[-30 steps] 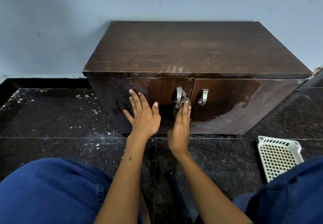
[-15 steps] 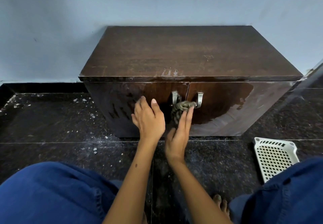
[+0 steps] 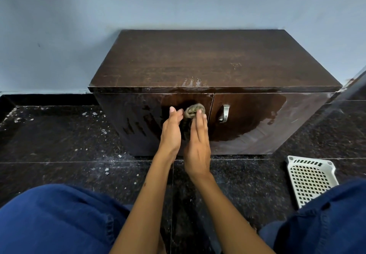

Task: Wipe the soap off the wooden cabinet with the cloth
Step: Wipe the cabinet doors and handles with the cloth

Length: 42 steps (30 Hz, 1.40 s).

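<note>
The dark wooden cabinet (image 3: pixel 208 63) stands against the wall with both doors closed. A whitish soap film (image 3: pixel 263 135) covers the lower right of the right door, and pale streaks (image 3: pixel 191 83) mark the top's front edge. The bunched grey-brown cloth (image 3: pixel 193 110) sits on the left door where its handle is, hiding the handle. My right hand (image 3: pixel 198 143) presses the cloth with straight fingers. My left hand (image 3: pixel 172 131) is edge-on beside it, fingertips touching the cloth's left side. A dark tail of cloth hangs between my hands.
The right door's metal handle (image 3: pixel 224 113) is bare. A white perforated plastic basket (image 3: pixel 311 178) lies on the black granite floor (image 3: pixel 59 146) at the right. White crumbs are scattered on the floor left of the cabinet. My blue-clad knees (image 3: pixel 59 218) fill the bottom corners.
My left hand left the left door's face and came right to the cloth. The cloth is now bunched over the left handle under my right fingers.
</note>
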Each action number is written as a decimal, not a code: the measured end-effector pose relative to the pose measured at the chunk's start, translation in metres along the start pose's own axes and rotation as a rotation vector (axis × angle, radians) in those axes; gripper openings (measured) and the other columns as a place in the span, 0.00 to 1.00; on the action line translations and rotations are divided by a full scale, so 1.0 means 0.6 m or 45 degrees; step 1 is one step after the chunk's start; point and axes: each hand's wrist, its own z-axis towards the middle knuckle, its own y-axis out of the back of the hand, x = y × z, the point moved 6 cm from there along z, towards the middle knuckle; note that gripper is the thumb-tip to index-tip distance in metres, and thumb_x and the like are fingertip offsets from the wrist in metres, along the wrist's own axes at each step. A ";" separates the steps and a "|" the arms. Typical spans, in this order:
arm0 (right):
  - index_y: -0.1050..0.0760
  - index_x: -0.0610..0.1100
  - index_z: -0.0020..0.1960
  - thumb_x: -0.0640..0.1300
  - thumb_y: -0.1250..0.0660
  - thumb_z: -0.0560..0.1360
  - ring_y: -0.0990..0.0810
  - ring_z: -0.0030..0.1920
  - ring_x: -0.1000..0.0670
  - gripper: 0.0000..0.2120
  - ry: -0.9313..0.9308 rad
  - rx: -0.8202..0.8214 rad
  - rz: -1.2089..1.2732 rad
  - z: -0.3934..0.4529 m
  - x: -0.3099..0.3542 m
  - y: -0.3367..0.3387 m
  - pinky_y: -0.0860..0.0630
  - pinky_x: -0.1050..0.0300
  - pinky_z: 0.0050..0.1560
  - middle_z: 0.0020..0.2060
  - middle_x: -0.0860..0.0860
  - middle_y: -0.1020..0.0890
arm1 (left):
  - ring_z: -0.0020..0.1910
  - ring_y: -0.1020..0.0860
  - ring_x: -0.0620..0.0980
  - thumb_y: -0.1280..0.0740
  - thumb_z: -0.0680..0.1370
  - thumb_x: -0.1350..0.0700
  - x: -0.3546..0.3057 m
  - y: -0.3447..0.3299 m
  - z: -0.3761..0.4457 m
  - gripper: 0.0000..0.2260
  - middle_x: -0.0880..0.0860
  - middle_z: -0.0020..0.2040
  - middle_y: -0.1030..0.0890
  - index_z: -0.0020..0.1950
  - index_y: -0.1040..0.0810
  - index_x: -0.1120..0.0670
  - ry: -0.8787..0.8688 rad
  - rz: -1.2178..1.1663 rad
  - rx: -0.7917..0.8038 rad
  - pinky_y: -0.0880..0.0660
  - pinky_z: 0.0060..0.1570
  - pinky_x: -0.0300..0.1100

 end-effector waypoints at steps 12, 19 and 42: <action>0.52 0.38 0.77 0.37 0.46 0.80 0.54 0.76 0.50 0.27 -0.043 0.075 -0.101 0.023 0.007 -0.003 0.41 0.53 0.72 0.77 0.53 0.52 | 0.73 0.38 0.46 0.55 0.82 0.43 0.007 0.002 0.005 0.26 0.53 0.72 0.32 0.73 0.36 0.56 0.004 0.007 -0.010 0.44 0.65 0.37; 0.50 0.39 0.77 0.31 0.39 0.77 0.55 0.76 0.50 0.33 -0.022 0.151 -0.163 0.001 -0.002 -0.002 0.53 0.57 0.70 0.77 0.52 0.51 | 0.73 0.39 0.46 0.56 0.82 0.42 0.009 0.007 0.007 0.26 0.51 0.71 0.30 0.73 0.36 0.54 0.016 0.033 -0.040 0.47 0.63 0.37; 0.45 0.33 0.75 0.20 0.44 0.71 0.53 0.77 0.47 0.33 -0.072 -0.173 0.087 0.045 -0.014 0.054 0.48 0.54 0.74 0.76 0.51 0.52 | 0.73 0.40 0.44 0.55 0.83 0.46 -0.007 -0.011 -0.010 0.23 0.51 0.73 0.34 0.75 0.39 0.56 0.037 0.022 0.022 0.48 0.60 0.34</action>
